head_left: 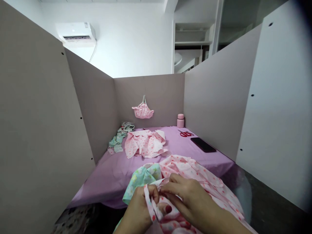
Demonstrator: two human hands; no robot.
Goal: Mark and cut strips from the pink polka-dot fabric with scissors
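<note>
My left hand (140,208) and my right hand (187,198) meet at the bottom middle of the view, both pinched closed on a pink printed fabric strip (152,204). The strip belongs to a larger pink patterned cloth (207,182) bunched over the near edge of the purple table (107,175). A green floral cloth (142,177) lies under it, just beyond my left hand.
Further back lie a pile of pink fabric pieces (143,143) and green scraps (117,141). A pink cloth bag (143,111) hangs on the back panel. A pink bottle (180,121), red scissors (185,133) and a black phone (203,144) sit at the right. Grey panels wall three sides.
</note>
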